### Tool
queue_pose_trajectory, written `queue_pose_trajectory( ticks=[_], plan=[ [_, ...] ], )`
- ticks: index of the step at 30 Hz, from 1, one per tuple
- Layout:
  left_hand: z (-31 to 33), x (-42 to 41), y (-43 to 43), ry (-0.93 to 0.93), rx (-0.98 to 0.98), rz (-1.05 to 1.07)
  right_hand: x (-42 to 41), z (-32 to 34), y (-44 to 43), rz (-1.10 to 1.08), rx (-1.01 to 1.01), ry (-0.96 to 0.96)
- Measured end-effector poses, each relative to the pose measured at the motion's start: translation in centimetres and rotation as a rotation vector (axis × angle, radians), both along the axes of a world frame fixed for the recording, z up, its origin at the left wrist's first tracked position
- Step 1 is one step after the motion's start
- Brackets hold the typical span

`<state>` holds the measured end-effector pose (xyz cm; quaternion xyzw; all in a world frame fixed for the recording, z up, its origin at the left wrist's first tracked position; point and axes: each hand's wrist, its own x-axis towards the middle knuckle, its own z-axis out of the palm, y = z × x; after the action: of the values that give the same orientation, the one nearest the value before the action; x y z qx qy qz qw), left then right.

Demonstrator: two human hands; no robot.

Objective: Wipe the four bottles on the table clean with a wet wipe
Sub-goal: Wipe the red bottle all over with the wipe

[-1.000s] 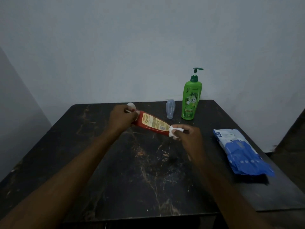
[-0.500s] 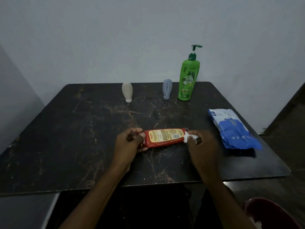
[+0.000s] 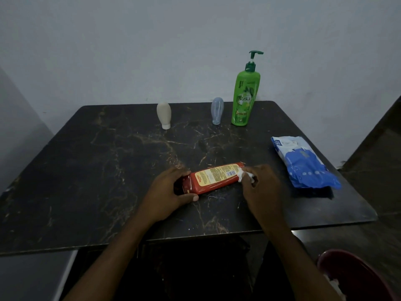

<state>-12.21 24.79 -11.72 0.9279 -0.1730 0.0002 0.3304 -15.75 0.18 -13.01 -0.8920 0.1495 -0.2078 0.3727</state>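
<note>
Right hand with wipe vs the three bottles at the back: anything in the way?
Nothing visible. The right hand pinches the wet wipe at the end of the red bottle; between it and the cream bottle, blue bottle and green pump bottle only tabletop shows. The wipes pack lies off to the right, outside that path.

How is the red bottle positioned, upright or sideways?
Sideways: the red bottle runs level between the left hand on its cap and the right hand pinching a wipe.
</note>
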Motion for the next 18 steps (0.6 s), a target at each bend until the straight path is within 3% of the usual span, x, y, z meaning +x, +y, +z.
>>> queue_pose_trajectory(
  ticks=[8, 13, 18],
  plan=[
    [-1.2, 0.0, 0.2, -0.052, -0.032, -0.007, -0.3, 1.0, 2.8, 0.015, 0.008, 0.139],
    [-1.5, 0.1, 0.2, -0.124, -0.053, -0.006, -3.0, 0.8, 9.2, 0.28, -0.115, 0.021],
    [-1.7, 0.1, 0.1, -0.115, -0.065, -0.008, -3.1, 0.6, 9.0, 0.279, -0.125, -0.021]
  ],
)
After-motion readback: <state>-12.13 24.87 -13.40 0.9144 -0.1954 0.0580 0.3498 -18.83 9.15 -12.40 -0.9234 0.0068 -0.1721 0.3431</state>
